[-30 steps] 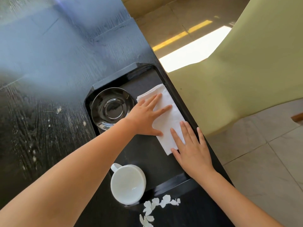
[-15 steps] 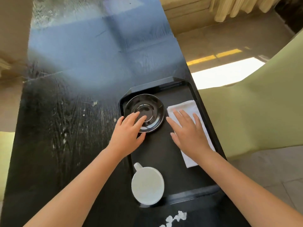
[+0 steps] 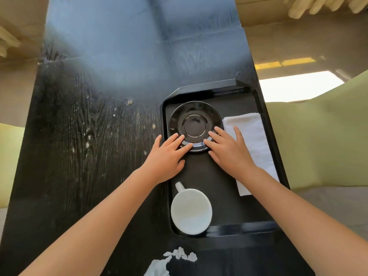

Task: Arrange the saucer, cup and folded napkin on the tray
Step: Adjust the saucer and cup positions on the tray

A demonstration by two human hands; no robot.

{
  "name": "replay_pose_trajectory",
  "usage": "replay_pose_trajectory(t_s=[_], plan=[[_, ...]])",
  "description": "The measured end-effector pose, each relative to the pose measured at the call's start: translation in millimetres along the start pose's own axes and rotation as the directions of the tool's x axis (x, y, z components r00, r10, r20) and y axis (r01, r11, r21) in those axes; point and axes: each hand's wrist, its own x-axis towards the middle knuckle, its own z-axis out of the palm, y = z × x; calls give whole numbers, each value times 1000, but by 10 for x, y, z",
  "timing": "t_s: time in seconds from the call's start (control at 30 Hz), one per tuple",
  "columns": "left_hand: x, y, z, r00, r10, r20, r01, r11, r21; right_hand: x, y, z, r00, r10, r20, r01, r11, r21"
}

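A black tray (image 3: 256,229) lies on the right side of a dark wooden table. A glossy black saucer (image 3: 195,124) sits in the tray's far left corner. My left hand (image 3: 167,158) and my right hand (image 3: 229,152) rest with spread fingers on the saucer's near rim, one on each side. A white folded napkin (image 3: 253,140) lies along the tray's right side, partly under my right wrist. A white cup (image 3: 191,213) stands in the tray's near left corner, its handle pointing away from me.
The dark wooden table (image 3: 89,156) stretches to the left and far side of the tray. A white flower print (image 3: 179,253) shows on dark cloth at the near edge. The table's right edge drops to the floor and a pale green seat (image 3: 318,136).
My left hand left the napkin and went to the saucer's near left rim. My right hand slid off the napkin onto the saucer's near right rim. The view shifted right and upward.
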Motion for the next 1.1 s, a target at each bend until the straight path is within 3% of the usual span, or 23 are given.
replay_pose_trajectory(t_s=[0.33, 0.47, 0.6, 0.77, 0.87, 0.97, 1.1], plan=[[-36, 7, 86, 1000, 9, -28, -10, 1000, -25, -94, -86, -5, 999, 27, 21, -27, 999, 36], [-168, 15, 95, 990, -30, -138, 5, 984, -177, -171, -141, -88, 1000, 27, -6, -26, 985, 168], [-614, 118, 102, 950, -85, -302, -15, 950, -312, -472, -249, -198, 984, -175, -45, 181, 948, 262], [-1233, 341, 341, 931, 86, -354, -180, 953, -242, -862, -281, -184, 902, -432, -24, 423, 869, 255], [-1431, 469, 542, 886, 202, -417, -289, 945, -156, -1004, -236, -165, 832, -554, -5, 540, 809, 231], [-1482, 520, 687, 845, 234, -480, -309, 948, -82, -1060, -223, -150, 799, -601, -35, 595, 780, 195], [-1420, 469, 722, 800, 239, -550, -337, 938, -83, -1059, -279, -113, 819, -553, -152, 574, 795, 198]])
